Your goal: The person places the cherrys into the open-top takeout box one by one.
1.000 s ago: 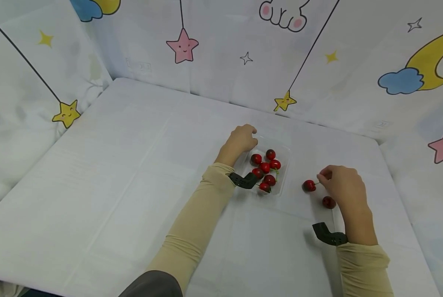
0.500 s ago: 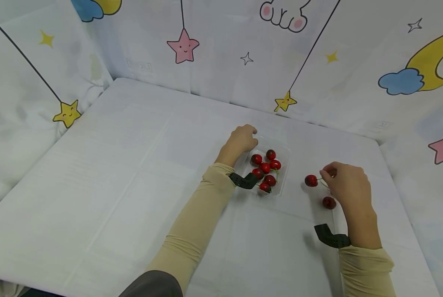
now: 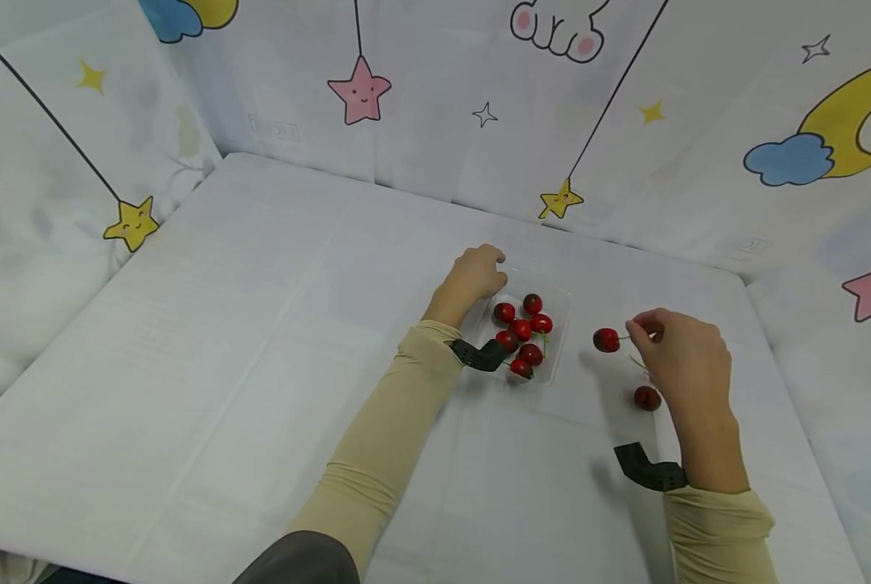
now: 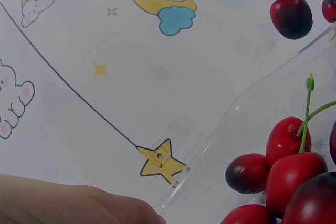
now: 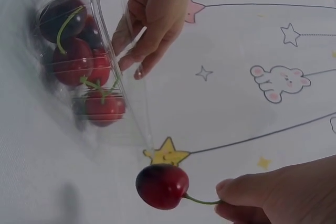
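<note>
My right hand [image 3: 684,357] pinches the thin green stem of a dark red cherry [image 3: 607,340] between thumb and fingertips. This cherry [image 5: 162,187] hangs off the table, right of a clear plastic box [image 3: 563,312]. My left hand [image 3: 472,280] holds the box at its far left edge, its fingers [image 5: 149,40] curled at the wall in the right wrist view. Several red cherries [image 3: 521,329] lie in the box, some with green stems. Another cherry [image 3: 647,398] rests on the table below my right hand, its stem partly in view.
The white tabletop [image 3: 224,365] stretches far to the left. Behind it stands a white cloth backdrop [image 3: 435,146] with stars, clouds and a moon. A black wrist mount [image 3: 650,469] sits on my right arm, another mount [image 3: 477,355] on my left, overlapping the box.
My right hand has lifted the cherry by its stem, away from the cherry that stays on the table. The left hand and the box have stayed in place.
</note>
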Motion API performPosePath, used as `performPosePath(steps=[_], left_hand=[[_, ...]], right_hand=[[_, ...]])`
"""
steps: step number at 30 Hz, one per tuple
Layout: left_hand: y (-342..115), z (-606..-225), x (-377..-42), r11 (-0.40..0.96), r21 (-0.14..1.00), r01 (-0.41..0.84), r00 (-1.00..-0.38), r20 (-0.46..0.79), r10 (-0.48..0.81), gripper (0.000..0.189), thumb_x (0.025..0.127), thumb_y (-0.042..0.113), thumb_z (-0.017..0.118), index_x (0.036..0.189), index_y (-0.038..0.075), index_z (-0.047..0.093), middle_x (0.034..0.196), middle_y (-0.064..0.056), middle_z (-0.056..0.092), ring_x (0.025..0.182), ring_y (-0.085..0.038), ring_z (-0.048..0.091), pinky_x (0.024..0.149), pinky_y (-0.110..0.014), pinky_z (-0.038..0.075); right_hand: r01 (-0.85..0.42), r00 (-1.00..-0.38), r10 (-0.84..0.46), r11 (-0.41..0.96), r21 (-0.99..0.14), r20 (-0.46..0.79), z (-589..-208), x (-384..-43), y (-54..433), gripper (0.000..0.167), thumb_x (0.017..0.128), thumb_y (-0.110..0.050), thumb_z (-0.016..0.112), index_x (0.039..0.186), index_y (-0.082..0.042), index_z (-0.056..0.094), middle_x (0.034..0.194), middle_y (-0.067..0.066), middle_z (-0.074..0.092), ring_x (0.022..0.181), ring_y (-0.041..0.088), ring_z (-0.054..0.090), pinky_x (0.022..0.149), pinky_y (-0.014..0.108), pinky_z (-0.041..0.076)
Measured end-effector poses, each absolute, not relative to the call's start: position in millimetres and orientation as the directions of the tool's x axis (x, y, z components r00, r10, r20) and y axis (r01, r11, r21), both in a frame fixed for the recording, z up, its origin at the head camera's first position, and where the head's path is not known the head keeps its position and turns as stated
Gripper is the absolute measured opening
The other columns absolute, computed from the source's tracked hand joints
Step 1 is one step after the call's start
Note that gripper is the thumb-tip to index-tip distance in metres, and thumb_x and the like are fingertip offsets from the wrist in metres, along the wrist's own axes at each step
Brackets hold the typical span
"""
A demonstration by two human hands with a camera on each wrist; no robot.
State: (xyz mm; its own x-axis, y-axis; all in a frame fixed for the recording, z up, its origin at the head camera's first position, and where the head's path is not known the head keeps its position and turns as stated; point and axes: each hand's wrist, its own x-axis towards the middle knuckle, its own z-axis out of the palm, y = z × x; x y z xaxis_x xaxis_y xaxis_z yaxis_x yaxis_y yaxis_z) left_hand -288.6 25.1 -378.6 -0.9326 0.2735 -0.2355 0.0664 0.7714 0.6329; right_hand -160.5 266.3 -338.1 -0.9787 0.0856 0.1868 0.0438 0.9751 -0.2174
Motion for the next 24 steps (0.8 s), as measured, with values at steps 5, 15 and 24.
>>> performPosePath(steps=[5, 15, 24], left_hand=[[25, -378, -288, 0.77, 0.634, 0.065, -0.933, -0.236, 0.273, 0.044, 0.096, 0.023, 0.05, 0.139, 0.014, 0.049, 0.139, -0.005, 0.052, 0.118, -0.021, 0.055, 0.094, -0.037, 0.048], [24, -377, -287, 0.767, 0.638, 0.063, -0.93, -0.241, 0.277, 0.044, 0.096, 0.022, 0.049, 0.139, 0.014, 0.049, 0.14, -0.005, 0.052, 0.115, -0.02, 0.056, 0.093, -0.037, 0.048], [24, -377, -287, 0.769, 0.634, 0.087, -0.935, -0.213, 0.282, 0.044, 0.096, 0.021, 0.049, 0.139, 0.013, 0.049, 0.14, -0.005, 0.052, 0.119, -0.021, 0.055, 0.094, -0.037, 0.048]], right_hand=[[0.029, -0.966, 0.084, 0.974, -0.223, 0.245, -339, -161, 263, 0.024, 0.091, -0.025, 0.062, 0.1, -0.004, 0.07, 0.086, 0.016, 0.07, 0.058, 0.023, 0.056, 0.043, 0.027, 0.035], [0.014, -0.932, 0.092, 0.975, -0.22, 0.35, -340, -160, 257, 0.024, 0.091, -0.025, 0.062, 0.099, -0.004, 0.072, 0.081, 0.017, 0.07, 0.059, 0.027, 0.055, 0.043, 0.028, 0.032], [-0.036, -0.891, 0.072, 0.973, -0.228, 0.449, -340, -159, 248, 0.024, 0.09, -0.024, 0.064, 0.099, -0.003, 0.073, 0.079, 0.02, 0.069, 0.06, 0.03, 0.056, 0.044, 0.028, 0.031]])
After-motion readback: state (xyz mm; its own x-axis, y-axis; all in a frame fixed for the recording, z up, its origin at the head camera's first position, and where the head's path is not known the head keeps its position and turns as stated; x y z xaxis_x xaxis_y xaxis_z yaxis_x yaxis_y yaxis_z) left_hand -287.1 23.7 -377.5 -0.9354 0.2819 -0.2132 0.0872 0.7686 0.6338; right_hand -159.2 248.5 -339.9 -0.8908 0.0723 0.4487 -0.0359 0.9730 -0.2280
